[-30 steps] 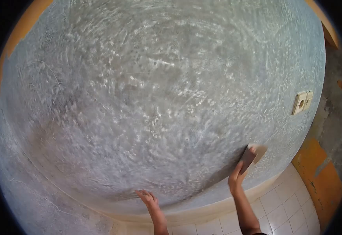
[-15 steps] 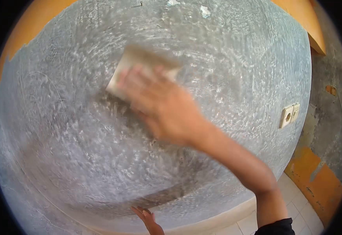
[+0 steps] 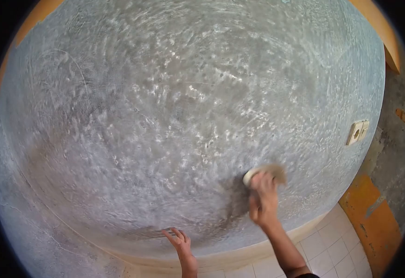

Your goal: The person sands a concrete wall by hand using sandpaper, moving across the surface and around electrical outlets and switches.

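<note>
My right hand presses a beige sheet of sandpaper against the grey wall, low and right of centre. The sheet curls at its left edge, and my fingers lie over its lower part. Lower down and further left, my left hand is raised close to the wall with its fingers apart, holding nothing. The wall's surface is rough, marked with pale scuffs and swirling scratches.
A double wall socket sits on the right part of the wall. White floor tiles show at the lower right. Beyond the corner, another wall carries peeling orange paint. Orange also borders the upper left.
My right hand has swept the sandpaper down and to the right across the wall. My left hand has risen slightly and shifted right. The view has tilted down a little.
</note>
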Tool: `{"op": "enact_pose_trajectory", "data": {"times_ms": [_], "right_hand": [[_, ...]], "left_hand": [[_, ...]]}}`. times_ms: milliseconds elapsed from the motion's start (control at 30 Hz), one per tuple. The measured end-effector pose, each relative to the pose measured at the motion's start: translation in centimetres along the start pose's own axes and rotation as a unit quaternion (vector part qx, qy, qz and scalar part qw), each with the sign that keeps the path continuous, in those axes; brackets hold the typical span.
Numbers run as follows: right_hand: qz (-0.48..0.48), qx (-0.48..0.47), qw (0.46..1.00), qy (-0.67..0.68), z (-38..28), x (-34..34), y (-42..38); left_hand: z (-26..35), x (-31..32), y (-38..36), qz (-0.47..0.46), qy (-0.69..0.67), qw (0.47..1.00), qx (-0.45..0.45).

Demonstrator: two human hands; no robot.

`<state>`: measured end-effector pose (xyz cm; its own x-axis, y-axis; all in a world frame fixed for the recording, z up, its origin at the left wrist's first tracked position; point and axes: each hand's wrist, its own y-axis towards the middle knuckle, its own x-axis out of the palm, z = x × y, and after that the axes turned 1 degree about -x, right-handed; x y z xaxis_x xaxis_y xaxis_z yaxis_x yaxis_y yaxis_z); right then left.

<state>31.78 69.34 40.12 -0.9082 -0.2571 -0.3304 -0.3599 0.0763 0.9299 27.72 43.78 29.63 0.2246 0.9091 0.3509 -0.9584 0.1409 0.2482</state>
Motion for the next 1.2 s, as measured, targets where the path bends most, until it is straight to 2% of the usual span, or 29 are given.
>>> {"op": "enact_pose_trajectory", "data": {"times_ms": [33, 100, 167, 233, 300, 367, 467, 533, 600, 667, 733, 767, 867, 967, 1033, 1067, 1133, 1167, 1200], "right_hand": [[0.081, 0.051, 0.995, 0.023, 0.0, -0.1, 2.0], [0.175, 0.018, 0.984, 0.004, 1.2, -1.8, 8.0], [0.205, 0.018, 0.978, -0.025, 0.7, -4.2, 14.6], [0.191, -0.028, 0.981, -0.025, -2.4, -5.6, 20.1], [0.132, -0.146, 0.978, -0.071, -4.3, -4.5, 23.1], [0.043, -0.197, 0.977, -0.076, -6.8, -2.6, 22.7], [-0.077, -0.247, 0.966, 0.015, -7.3, 0.0, 17.0], [-0.144, -0.183, 0.971, 0.062, -7.2, -0.6, 12.0], [-0.162, -0.107, 0.980, 0.049, -5.6, -0.6, 6.3], [-0.095, -0.031, 0.994, -0.035, -2.7, -0.6, 0.2], [0.018, 0.069, 0.996, -0.044, 0.5, -1.6, -2.6], [0.091, 0.132, 0.987, -0.001, 1.5, -1.9, -2.5], [0.166, 0.137, 0.976, 0.041, 3.4, -4.4, 2.8], [0.210, 0.064, 0.976, 0.007, 3.6, -7.4, 12.1], [0.194, -0.012, 0.981, -0.021, 2.2, -8.1, 17.3], [0.164, -0.062, 0.984, -0.036, 1.1, -7.8, 18.8], [0.040, -0.199, 0.978, -0.051, -2.0, -6.3, 19.3], [-0.043, -0.223, 0.973, 0.041, -3.4, -5.6, 18.5], [-0.064, -0.244, 0.963, 0.094, -3.8, -3.5, 16.9]], "left_hand": [[0.1, -0.1, -0.1, -0.006, 0.006, 1.000, -0.002], [-0.1, -0.5, 0.0, -0.006, 0.000, 1.000, 0.000], [0.0, -0.5, 0.1, -0.001, 0.015, 1.000, -0.003], [1.1, 0.1, -0.2, 0.005, 0.057, 0.998, -0.013], [2.3, 1.1, -0.2, 0.021, 0.073, 0.996, -0.042], [2.3, 1.6, -0.2, 0.024, 0.074, 0.996, -0.045], [2.0, 1.6, -0.4, 0.016, 0.060, 0.998, -0.020], [1.8, 1.5, -0.4, 0.019, 0.052, 0.998, -0.017], [1.7, 0.8, -0.3, 0.013, 0.093, 0.995, -0.021], [1.9, 0.1, -0.2, -0.001, 0.111, 0.993, -0.038], [2.3, -0.3, -0.1, -0.015, 0.105, 0.992, -0.065], [1.8, -0.6, 0.1, -0.018, 0.118, 0.992, -0.051], [0.6, -1.2, -0.1, -0.023, 0.161, 0.986, -0.022], [0.6, -0.6, 0.1, -0.018, 0.211, 0.977, -0.002], [1.0, -0.3, 0.2, -0.009, 0.263, 0.965, 0.004], [0.8, -0.5, 0.0, -0.010, 0.279, 0.960, 0.030], [-0.2, -1.2, -0.7, -0.011, 0.311, 0.947, 0.084], [-0.4, -0.8, -0.5, -0.018, 0.294, 0.953, 0.077], [-0.5, -0.6, -0.5, -0.022, 0.278, 0.958, 0.068]]}}
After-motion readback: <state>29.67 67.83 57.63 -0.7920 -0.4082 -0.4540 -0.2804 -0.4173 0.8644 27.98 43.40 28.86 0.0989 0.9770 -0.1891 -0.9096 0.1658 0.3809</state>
